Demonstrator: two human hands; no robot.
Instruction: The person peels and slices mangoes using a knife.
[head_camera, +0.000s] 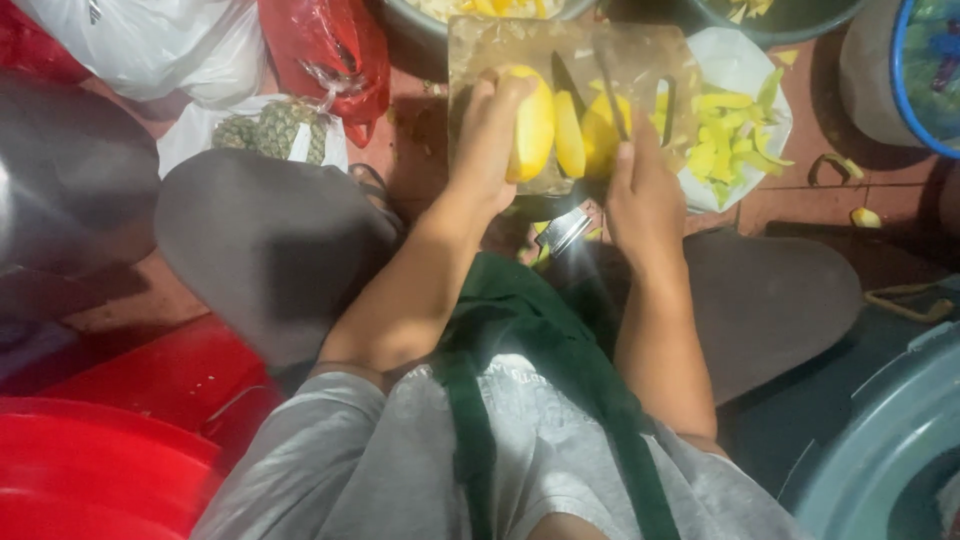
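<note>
Left hand (490, 140) clamps peeled yellow fruit (530, 125) on cutting board (480, 50); right hand (640, 190) closed on knife (610, 95), blade just right of fruit; keep left fingertips clear, slice straight down.

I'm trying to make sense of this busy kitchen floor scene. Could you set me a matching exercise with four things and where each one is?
Things:
1. left hand
2. right hand
3. pineapple
4. red tub

Places:
A. bottom left corner
B. holding the knife
C. in a clear bag, upper left
D. on the peeled yellow fruit

Pairs: 1-D, 2-B, 3-C, 4-A
</note>
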